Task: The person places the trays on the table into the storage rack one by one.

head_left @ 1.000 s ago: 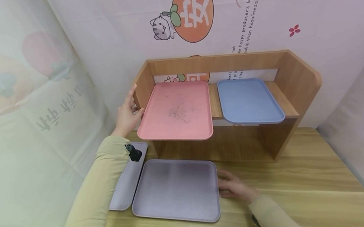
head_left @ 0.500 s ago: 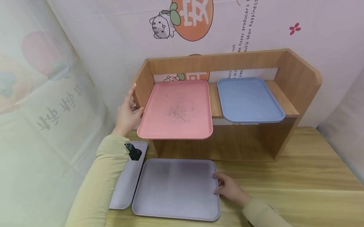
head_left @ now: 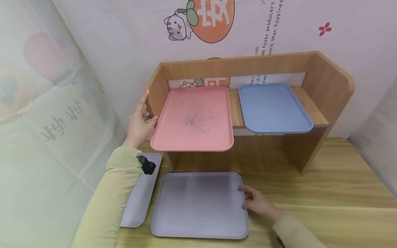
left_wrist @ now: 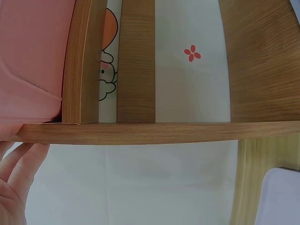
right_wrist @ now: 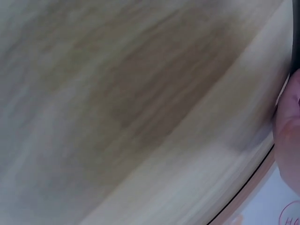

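My right hand [head_left: 260, 204] pinches the right rim of a greyish-purple tray [head_left: 199, 205] in front of the shelf; the tray looks slightly tilted. In the right wrist view only part of that hand [right_wrist: 288, 133] shows at the right edge. My left hand [head_left: 139, 123] grips the left side panel of a wooden shelf [head_left: 267, 65], fingers along its outer face and thumb at the front edge beside a pink tray [head_left: 194, 120]. In the left wrist view those fingers [left_wrist: 28, 164] lie against the panel, and the pink tray hides the thumb.
A blue tray [head_left: 275, 108] lies on the shelf's upper board, right of the pink one; both jut out past its front. A second greyish-purple tray [head_left: 136, 206] lies on the wood-grain table [head_left: 357, 189] under my left forearm. Printed cloth [head_left: 125, 40] hangs behind and at the sides.
My right hand reached the greyish-purple tray's right rim, took hold and shifted it a little right, widening the gap to the other greyish-purple tray. The left hand stayed on the shelf panel.
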A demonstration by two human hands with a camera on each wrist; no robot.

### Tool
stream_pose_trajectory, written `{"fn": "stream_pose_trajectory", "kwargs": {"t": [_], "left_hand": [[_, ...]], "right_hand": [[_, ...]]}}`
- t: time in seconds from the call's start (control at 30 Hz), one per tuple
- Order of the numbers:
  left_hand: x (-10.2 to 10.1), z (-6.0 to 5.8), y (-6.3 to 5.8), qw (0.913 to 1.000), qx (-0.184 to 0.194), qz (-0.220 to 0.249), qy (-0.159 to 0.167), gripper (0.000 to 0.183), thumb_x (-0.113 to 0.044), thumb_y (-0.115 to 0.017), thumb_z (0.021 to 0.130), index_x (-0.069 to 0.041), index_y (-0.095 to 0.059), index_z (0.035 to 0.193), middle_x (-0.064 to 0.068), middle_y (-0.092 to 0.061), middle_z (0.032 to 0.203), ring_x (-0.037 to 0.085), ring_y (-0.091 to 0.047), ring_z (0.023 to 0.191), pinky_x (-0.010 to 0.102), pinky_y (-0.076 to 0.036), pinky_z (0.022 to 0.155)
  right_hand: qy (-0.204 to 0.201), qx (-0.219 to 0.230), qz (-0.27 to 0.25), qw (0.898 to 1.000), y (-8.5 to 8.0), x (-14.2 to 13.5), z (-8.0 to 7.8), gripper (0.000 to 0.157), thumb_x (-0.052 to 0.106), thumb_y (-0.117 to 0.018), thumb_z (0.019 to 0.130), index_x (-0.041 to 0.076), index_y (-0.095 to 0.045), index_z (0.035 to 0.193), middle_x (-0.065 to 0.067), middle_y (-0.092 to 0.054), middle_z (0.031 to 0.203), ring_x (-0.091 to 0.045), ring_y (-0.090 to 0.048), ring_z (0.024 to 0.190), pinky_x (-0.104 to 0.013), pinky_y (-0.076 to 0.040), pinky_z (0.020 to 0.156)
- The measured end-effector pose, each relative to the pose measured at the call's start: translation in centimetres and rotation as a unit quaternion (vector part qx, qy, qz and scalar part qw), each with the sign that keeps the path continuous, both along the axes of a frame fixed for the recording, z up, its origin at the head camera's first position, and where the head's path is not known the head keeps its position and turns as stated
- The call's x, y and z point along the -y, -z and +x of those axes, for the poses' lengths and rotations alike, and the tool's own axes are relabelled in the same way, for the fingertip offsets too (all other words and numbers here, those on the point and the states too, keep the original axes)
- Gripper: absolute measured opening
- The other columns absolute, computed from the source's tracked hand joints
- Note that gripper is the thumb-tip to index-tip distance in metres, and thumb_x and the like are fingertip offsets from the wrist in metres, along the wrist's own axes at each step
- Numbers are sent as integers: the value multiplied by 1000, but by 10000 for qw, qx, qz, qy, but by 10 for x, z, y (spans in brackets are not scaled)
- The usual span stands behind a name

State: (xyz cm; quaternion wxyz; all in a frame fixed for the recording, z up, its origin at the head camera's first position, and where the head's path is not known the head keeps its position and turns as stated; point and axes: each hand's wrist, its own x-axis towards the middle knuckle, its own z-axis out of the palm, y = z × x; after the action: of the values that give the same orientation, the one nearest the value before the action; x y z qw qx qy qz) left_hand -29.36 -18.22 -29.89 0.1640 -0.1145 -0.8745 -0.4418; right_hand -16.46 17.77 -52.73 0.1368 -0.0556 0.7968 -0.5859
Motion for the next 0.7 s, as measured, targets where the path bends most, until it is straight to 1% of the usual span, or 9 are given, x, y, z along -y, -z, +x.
{"fn": "stream_pose_trajectory", "kwargs": {"t": [0.07, 0.13, 0.23, 0.3, 0.43, 0.57, 0.7], "left_hand": [[0, 0, 0, 10000, -1, -17, -6, 91, 2, -62, 87, -49, -16, 147, 20, -41, 145, 41, -58, 114, 49, -52, 90], [0, 0, 0, 10000, -7, -34, -15, 91, 1, -62, 87, -49, -16, 147, 21, -41, 145, 41, -58, 113, 49, -52, 90], [0, 0, 0, 10000, -26, -36, -14, 91, 2, -62, 87, -47, -16, 148, 21, -42, 144, 41, -59, 113, 49, -52, 90], [0, 1, -1, 10000, -18, -40, -15, 91, 2, -62, 87, -47, -16, 148, 21, -41, 145, 41, -59, 113, 49, -52, 90], [0, 1, -1, 10000, 39, -44, -27, 91, 1, -62, 87, -47, -15, 148, 19, -40, 146, 42, -58, 114, 49, -51, 91], [-1, 1, -2, 10000, 59, -46, -54, 90, 0, -62, 87, -48, -15, 147, 19, -41, 146, 42, -58, 114, 49, -51, 91], [-1, 2, -2, 9999, 2, -85, -66, 90, 0, -63, 87, -47, -16, 148, 20, -41, 145, 42, -58, 113, 49, -51, 91]], "right_hand": [[-39, 214, -160, 9996, 1, -4, 0, 69, -10, -60, 74, -10, -35, 138, -33, -57, 108, -26, -60, 92, -30, -56, 69], [7, 443, -259, 9987, 2, -8, 0, 69, -10, -60, 76, -9, -33, 140, -35, -54, 116, -28, -60, 99, -35, -57, 77], [44, 649, -283, 9975, 1, -14, 1, 70, -9, -60, 77, -9, -30, 141, -34, -55, 117, -29, -61, 100, -39, -57, 81], [-3, 670, -289, 9973, 1, -19, 1, 70, -9, -60, 78, -10, -29, 141, -32, -57, 114, -27, -62, 97, -38, -57, 80], [-273, 653, -420, 9966, 3, -31, 1, 70, -8, -59, 80, -11, -25, 141, -27, -62, 108, -19, -63, 88, -33, -57, 75], [-486, 741, -654, 9939, 6, -42, 1, 72, -6, -58, 81, -9, -21, 143, -15, -62, 101, -14, -60, 80, -28, -55, 67], [-619, 884, -921, 9899, 6, -53, 4, 73, -7, -56, 83, -8, -16, 143, -5, -59, 96, -12, -58, 77, -26, -55, 64]]}}
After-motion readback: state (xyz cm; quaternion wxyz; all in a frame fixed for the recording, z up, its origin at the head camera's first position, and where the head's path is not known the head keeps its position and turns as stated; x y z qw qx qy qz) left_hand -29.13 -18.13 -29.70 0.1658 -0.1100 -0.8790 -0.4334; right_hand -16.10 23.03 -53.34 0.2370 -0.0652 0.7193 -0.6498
